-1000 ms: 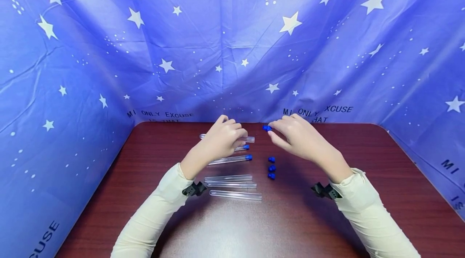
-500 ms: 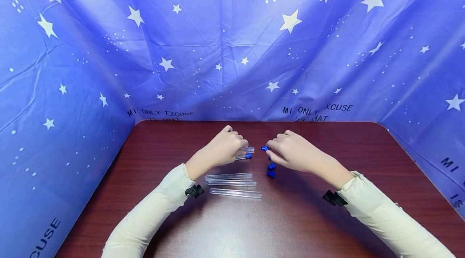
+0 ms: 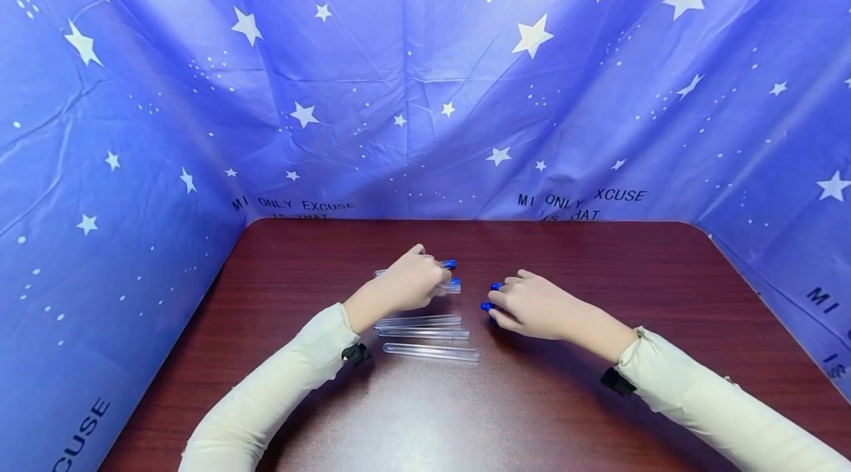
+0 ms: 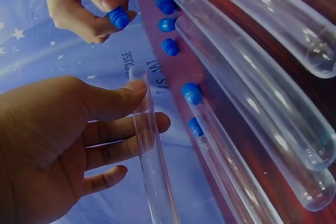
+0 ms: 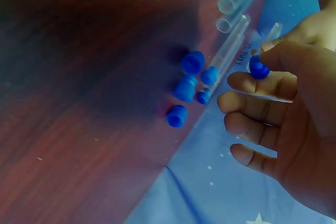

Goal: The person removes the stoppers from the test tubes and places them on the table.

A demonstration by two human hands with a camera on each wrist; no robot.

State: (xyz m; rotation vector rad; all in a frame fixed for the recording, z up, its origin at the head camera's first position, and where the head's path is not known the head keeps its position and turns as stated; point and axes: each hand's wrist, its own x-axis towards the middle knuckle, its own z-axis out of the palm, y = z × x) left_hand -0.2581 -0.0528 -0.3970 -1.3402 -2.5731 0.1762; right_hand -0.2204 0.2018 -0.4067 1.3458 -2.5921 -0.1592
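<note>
In the head view my left hand (image 3: 415,280) is over the tubes at the table's left middle. Its thumb and fingers pinch a clear test tube (image 4: 149,156), whose uncapped mouth points toward the other hand. Opposite it, my right hand (image 3: 538,307) pinches a ribbed blue stopper (image 5: 258,67) between thumb and index finger, apart from the tube's mouth. Two tubes with blue stoppers (image 4: 193,94) lie beneath the left hand, partly hidden in the head view. Three loose blue stoppers (image 5: 185,88) rest on the table by the right hand.
Three uncapped test tubes (image 3: 428,355) lie side by side nearer the person on the dark red wooden table (image 3: 665,272). A blue star-patterned curtain (image 3: 412,88) surrounds the table's back and sides. Each wrist carries a small black camera (image 3: 356,354).
Both hands have come from the table's far edge toward the person, the left still holding the tube and the right the stopper. The right hand now overlaps the loose stoppers in the head view.
</note>
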